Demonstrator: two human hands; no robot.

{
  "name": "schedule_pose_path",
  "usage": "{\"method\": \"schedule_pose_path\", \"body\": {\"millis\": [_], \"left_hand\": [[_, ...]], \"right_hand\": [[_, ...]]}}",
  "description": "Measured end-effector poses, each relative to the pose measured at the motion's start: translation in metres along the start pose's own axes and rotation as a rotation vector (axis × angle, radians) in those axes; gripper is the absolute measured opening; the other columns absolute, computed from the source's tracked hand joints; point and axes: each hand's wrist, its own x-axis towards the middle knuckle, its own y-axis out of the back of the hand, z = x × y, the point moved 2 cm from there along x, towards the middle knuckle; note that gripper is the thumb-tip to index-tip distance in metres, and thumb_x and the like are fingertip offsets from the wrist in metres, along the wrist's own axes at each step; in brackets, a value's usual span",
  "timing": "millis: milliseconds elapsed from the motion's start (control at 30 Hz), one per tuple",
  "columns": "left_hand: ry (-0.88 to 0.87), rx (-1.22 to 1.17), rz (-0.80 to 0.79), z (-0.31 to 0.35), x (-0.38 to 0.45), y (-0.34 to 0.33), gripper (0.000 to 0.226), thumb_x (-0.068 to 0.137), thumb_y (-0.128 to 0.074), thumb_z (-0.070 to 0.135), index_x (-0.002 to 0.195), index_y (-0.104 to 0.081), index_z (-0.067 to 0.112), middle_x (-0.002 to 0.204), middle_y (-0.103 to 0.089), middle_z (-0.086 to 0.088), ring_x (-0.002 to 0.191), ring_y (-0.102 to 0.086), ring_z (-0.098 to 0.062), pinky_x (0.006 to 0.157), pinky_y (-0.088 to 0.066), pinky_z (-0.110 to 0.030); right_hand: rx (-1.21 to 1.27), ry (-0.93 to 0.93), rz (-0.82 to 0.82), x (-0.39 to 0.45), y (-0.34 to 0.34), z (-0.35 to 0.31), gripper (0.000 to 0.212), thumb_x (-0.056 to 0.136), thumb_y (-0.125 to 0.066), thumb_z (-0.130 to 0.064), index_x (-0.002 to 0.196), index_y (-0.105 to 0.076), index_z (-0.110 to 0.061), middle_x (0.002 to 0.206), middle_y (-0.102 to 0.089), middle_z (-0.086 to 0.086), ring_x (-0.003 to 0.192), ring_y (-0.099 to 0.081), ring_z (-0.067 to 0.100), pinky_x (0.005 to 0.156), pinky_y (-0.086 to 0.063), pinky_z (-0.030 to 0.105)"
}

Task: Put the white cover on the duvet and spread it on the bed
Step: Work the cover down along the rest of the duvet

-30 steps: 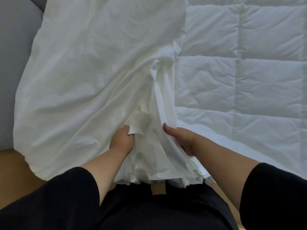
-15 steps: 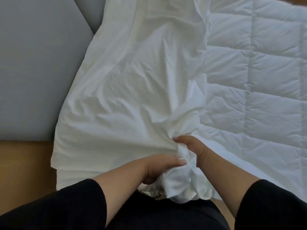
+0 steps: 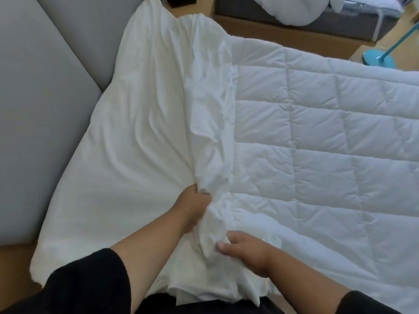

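Observation:
The smooth white cover (image 3: 136,141) lies over the left part of the quilted white duvet (image 3: 328,150), which is spread across the bed. The cover's edge is bunched into a crumpled ridge (image 3: 213,123) running from the far side towards me. My left hand (image 3: 192,207) grips the ridge at its near end, fingers curled into the folds. Closer to me, my right hand (image 3: 244,252) pinches the gathered cloth hanging over the bed's near edge. Both forearms wear black sleeves.
The grey bed surface (image 3: 40,109) shows bare at the left. Wooden floor (image 3: 13,264) lies at the lower left. Beyond the bed stand a grey bench with white bedding (image 3: 294,12) and a teal lamp base (image 3: 378,58).
The view has swung up and right, showing more of the duvet and the room. My left hand moved forward up the bunched edge; my right hand dropped nearer to me on the gathered cloth.

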Motion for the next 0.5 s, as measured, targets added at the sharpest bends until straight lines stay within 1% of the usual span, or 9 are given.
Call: {"method": "schedule_pose_path", "body": {"millis": [67,100,167,233,300,333,400,433,500], "left_hand": [[0.057,-0.435,-0.123,0.011,-0.013,0.011,0.031,0.082,-0.041,-0.010,0.077,-0.070,0.001,0.067,-0.067,-0.013,0.060,-0.067,-0.026,0.057,-0.056,-0.032],[0.070,-0.535,-0.203,0.017,-0.022,0.015,0.028,0.075,-0.044,-0.010,0.070,-0.070,0.000,0.065,-0.065,-0.013,0.059,-0.065,-0.029,0.057,-0.055,-0.032],[0.083,-0.598,-0.312,0.025,-0.036,0.017,0.023,0.056,-0.053,-0.004,0.068,-0.071,0.000,0.069,-0.064,-0.013,0.064,-0.064,-0.032,0.063,-0.055,-0.034],[0.128,-0.595,-0.365,0.024,-0.043,0.016,0.028,0.046,-0.062,0.003,0.072,-0.072,0.002,0.071,-0.063,-0.012,0.065,-0.063,-0.031,0.063,-0.055,-0.033],[0.210,-0.585,-0.368,0.020,-0.045,0.017,0.036,0.051,-0.064,0.009,0.086,-0.072,0.002,0.080,-0.064,-0.014,0.072,-0.064,-0.032,0.069,-0.053,-0.035],[0.236,-0.566,-0.351,0.018,-0.045,0.017,0.041,0.056,-0.062,0.013,0.095,-0.071,0.001,0.085,-0.065,-0.016,0.077,-0.064,-0.033,0.075,-0.052,-0.037],[0.266,-0.489,-0.266,0.016,-0.042,0.018,0.050,0.061,-0.060,0.020,0.106,-0.069,0.001,0.090,-0.067,-0.017,0.084,-0.064,-0.034,0.082,-0.050,-0.039],[0.255,-0.434,-0.207,0.015,-0.040,0.019,0.052,0.061,-0.060,0.023,0.108,-0.069,0.002,0.090,-0.070,-0.017,0.085,-0.065,-0.033,0.084,-0.050,-0.039],[0.194,-0.333,-0.101,0.009,-0.036,0.024,0.055,0.062,-0.060,0.030,0.112,-0.070,0.008,0.094,-0.075,-0.012,0.093,-0.069,-0.031,0.088,-0.052,-0.040]], "right_hand": [[0.395,0.041,0.124,0.013,0.026,-0.003,0.067,0.082,-0.066,-0.061,0.131,-0.064,-0.014,0.126,-0.069,0.013,0.122,-0.062,0.030,0.108,-0.045,0.049],[0.496,0.071,0.199,0.023,0.038,-0.009,0.074,0.083,-0.062,-0.068,0.134,-0.060,-0.016,0.126,-0.069,0.013,0.122,-0.062,0.031,0.106,-0.045,0.051],[0.574,0.136,0.310,0.039,0.053,-0.038,0.087,0.072,-0.066,-0.076,0.136,-0.058,-0.018,0.126,-0.070,0.008,0.121,-0.063,0.029,0.103,-0.048,0.051],[0.556,0.178,0.326,0.054,0.058,-0.077,0.099,0.058,-0.071,-0.083,0.133,-0.062,-0.020,0.124,-0.071,0.003,0.117,-0.066,0.025,0.106,-0.048,0.047],[0.553,0.217,0.258,0.063,0.055,-0.117,0.076,0.079,-0.061,-0.078,0.125,-0.068,-0.018,0.117,-0.073,0.006,0.109,-0.070,0.025,0.099,-0.052,0.043],[0.573,0.249,0.216,0.068,0.053,-0.134,0.057,0.091,-0.057,-0.066,0.115,-0.072,-0.017,0.107,-0.075,0.007,0.098,-0.071,0.023,0.089,-0.055,0.040],[0.633,0.296,0.202,0.074,0.044,-0.153,0.031,0.096,-0.059,-0.040,0.083,-0.073,-0.016,0.075,-0.067,0.005,0.066,-0.065,0.018,0.064,-0.053,0.030],[0.687,0.295,0.171,0.076,0.037,-0.159,0.033,0.094,-0.059,-0.035,0.070,-0.070,-0.017,0.065,-0.061,0.003,0.057,-0.060,0.017,0.057,-0.050,0.027],[0.831,0.303,0.042,0.077,0.024,-0.165,0.038,0.094,-0.055,-0.038,0.064,-0.068,-0.018,0.061,-0.059,0.002,0.055,-0.059,0.019,0.056,-0.049,0.027]]}}
